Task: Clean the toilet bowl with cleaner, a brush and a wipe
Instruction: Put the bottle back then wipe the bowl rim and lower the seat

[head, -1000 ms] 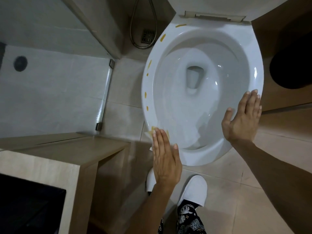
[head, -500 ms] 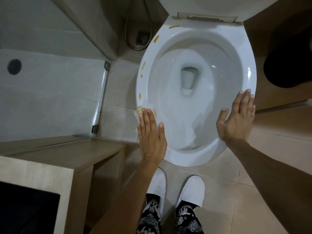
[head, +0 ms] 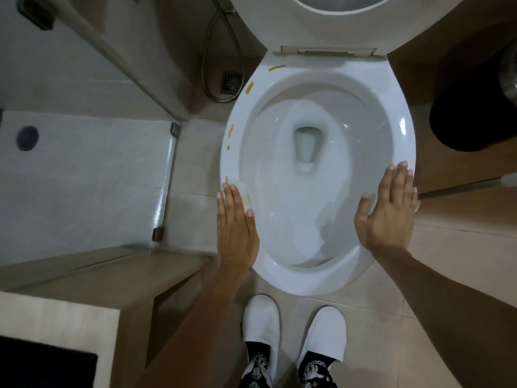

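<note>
Hose [head: 208, 65] and floor drain [head: 232, 82] left of toilet bowl [head: 397, 102].

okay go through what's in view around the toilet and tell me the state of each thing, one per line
Toilet seat and lid: raised.
Toilet bowl: open, water in the bottom.
Rim: yellow-orange streaks down its left side.
Wipe: barely visible, flat on the rim under the left fingers.
Left hand: flat, fingers straight, pressing the wipe.
Right hand: flat, fingers straight, resting on the right rim.
</note>
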The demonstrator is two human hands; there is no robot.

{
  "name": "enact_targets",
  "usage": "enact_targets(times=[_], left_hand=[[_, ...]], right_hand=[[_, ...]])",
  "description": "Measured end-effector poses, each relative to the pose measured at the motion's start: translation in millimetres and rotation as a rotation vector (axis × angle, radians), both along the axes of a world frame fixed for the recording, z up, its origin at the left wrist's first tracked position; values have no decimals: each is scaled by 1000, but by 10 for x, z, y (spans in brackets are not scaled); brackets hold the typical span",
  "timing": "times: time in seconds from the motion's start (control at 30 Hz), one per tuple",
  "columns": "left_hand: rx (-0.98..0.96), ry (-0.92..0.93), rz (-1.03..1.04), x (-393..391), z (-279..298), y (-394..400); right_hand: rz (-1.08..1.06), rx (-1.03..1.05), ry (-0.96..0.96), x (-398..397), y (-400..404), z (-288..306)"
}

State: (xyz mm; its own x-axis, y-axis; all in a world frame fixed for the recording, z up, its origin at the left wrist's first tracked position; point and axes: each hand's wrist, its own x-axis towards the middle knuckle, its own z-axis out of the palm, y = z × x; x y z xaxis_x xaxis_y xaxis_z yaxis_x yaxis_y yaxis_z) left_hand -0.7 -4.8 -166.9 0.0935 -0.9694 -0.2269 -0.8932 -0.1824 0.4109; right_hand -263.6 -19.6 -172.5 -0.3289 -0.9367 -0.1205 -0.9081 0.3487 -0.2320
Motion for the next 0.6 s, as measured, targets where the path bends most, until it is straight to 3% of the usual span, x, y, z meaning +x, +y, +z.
enact_targets(times=[0.23, 0.6], left_hand=[[24, 0, -1, 122, 12, -405], [80, 45, 85, -2, 67, -24]], right_hand=[[0, 8, -4, -3, 4, 4], [-10, 4, -17, 7, -5, -13]])
